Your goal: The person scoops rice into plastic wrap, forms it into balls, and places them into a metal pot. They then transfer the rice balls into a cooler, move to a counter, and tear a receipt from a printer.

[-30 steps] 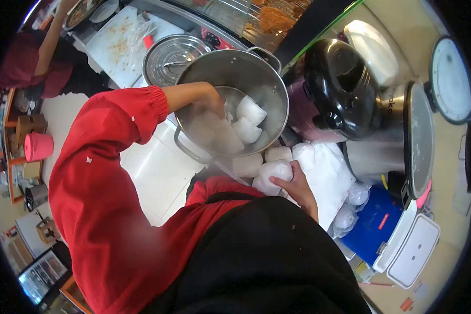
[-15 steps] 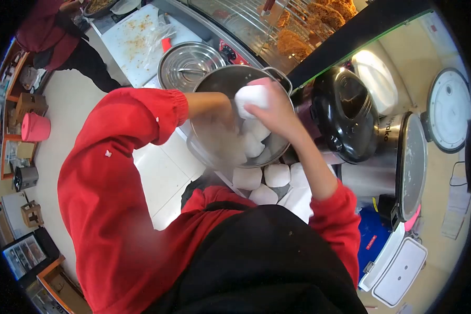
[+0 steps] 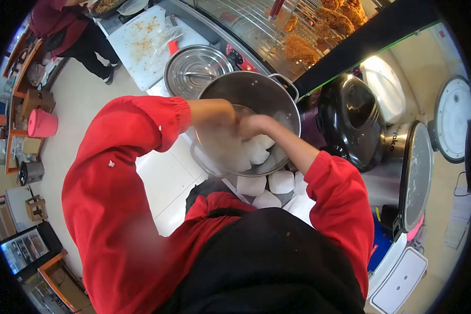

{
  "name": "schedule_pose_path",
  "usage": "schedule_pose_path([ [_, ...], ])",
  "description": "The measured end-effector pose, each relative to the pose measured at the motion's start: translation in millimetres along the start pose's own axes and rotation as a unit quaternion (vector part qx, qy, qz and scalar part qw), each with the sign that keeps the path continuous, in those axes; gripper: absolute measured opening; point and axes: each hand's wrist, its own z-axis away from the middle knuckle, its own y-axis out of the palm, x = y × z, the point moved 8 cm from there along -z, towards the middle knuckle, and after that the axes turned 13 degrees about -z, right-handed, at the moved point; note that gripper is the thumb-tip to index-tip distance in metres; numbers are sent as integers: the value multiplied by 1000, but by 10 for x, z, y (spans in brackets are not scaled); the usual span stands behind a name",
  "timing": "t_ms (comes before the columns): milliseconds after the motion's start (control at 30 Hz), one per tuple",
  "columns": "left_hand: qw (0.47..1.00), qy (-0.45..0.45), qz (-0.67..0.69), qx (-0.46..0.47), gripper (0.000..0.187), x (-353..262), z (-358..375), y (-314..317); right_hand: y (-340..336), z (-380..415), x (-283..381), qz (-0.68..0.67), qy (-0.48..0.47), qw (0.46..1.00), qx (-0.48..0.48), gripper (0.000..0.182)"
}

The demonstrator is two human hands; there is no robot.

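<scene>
A deep steel pot [image 3: 296,118] stands in front of me with several rounded white packets [image 3: 257,152] inside, hazed by steam or a smudge. My left hand [image 3: 226,116] reaches in over its left side, fingers hidden and blurred. Close beside it, my right hand [image 3: 252,126] points down into the pot from the right. Its fingertips are out of sight behind the hand, so I cannot see whether it holds a packet. Below the pot's near rim sit more white packets [image 3: 281,182].
A glass lid [image 3: 198,70] lies left of the pot, near a stained white cutting board [image 3: 136,52]. On the right stand a black rice cooker [image 3: 345,123] and a large steel container [image 3: 390,175]. Fried pieces [image 3: 301,49] fill a glass case. Another person [image 3: 70,31] stands far left.
My right hand has moved down and left into the pot, beside my left hand. The white packet it held is no longer visible in it. The view has shifted slightly.
</scene>
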Motion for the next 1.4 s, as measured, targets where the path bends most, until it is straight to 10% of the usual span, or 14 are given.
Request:
schedule_pose_path([
  [300, 992, 16, 123, 23, 79, -311, 378, -104, -33, -233, -471, -309, 81, 945, 63, 30],
  [500, 992, 68, 91, -47, 73, -202, 175, -130, -402, 1, -134, -1, -19, 985, -173, 62],
  [633, 998, 40, 56, -15, 73, -348, 381, -155, -164, 182, -212, 164, 47, 976, 137, 39],
  [767, 998, 44, 27, 27, 74, -461, 368, -177, -121, 123, -545, 71, 132, 977, 150, 33],
  [900, 995, 94, -11, -26, 73, -645, 540, -302, -458, 405, -316, 87, 8, 985, -147, 28],
  [1000, 988, 131, -39, -75, 72, -695, 580, -320, -899, 1545, 244, 1, -224, 878, -423, 13],
  [1133, 995, 102, 19, -12, 70, -536, 246, -193, -444, 2384, -547, -167, 53, 917, -359, 21],
  [1400, 977, 202, -10, -67, 58, -746, 484, -242, 623, 1868, -1438, -136, 146, 922, -333, 63],
])
